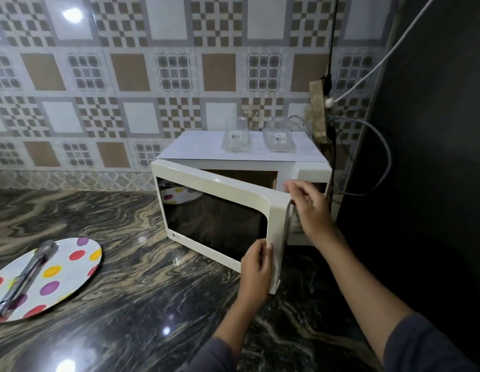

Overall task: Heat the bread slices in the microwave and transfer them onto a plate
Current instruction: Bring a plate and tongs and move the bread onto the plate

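Observation:
A white microwave (241, 149) stands on the dark marbled counter against the tiled wall. Its door (217, 208) is swung partly open toward me. My left hand (256, 267) grips the door's lower right edge, thumb on the front face. My right hand (308, 208) holds the upper part of that same edge, fingers curled behind it. A white plate with coloured dots (61, 275) lies on the counter at the left, with metal tongs (26, 277) resting across it. The dark door glass reflects a dotted plate. No bread slices are visible; the oven's inside is mostly hidden by the door.
Two clear plastic containers (236, 138) (279, 136) sit on top of the microwave. Cables and a power strip (320, 111) hang at the wall to its right, beside a dark panel (434, 130). The marbled counter (142, 277) stretches between plate and microwave.

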A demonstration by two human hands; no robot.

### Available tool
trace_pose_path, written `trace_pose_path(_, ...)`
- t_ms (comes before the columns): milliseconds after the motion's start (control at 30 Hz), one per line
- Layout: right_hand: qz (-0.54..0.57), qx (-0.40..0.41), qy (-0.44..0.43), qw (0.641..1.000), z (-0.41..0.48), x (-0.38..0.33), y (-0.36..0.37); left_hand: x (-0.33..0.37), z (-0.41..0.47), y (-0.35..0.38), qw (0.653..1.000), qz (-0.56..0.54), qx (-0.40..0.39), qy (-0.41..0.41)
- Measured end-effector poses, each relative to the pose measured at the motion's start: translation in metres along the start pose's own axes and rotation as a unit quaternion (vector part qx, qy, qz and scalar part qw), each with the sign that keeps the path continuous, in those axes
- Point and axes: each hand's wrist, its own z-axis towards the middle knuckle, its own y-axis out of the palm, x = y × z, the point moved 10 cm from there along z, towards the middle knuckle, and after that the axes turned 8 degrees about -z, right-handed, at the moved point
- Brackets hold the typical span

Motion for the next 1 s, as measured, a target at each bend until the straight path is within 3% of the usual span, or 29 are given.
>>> trace_pose_path(333, -0.095, 0.022, -0.155, 0.983, -0.128, -0.099, 0.059, 0.021, -0.091, -0.101, 1.0, -0.01, 0.002, 0.019)
trace_pose_path(733, -0.186, -0.052, -0.171, 0.966, -0.213, -0.211, 0.207, 0.021, -0.145, -0.283, 0.996, -0.013, 0.086, -0.037)
trace_pose_path(867, -0.222, -0.069, -0.179, 0.956, -0.219, -0.228, 0.24, -0.003, -0.142, -0.322, 0.989, 0.012, 0.1, -0.11)
trace_pose_path(1000, -0.217, -0.066, -0.165, 0.96, -0.221, -0.231, 0.25, 0.007, -0.142, -0.335, 0.989, 0.007, 0.082, -0.127)
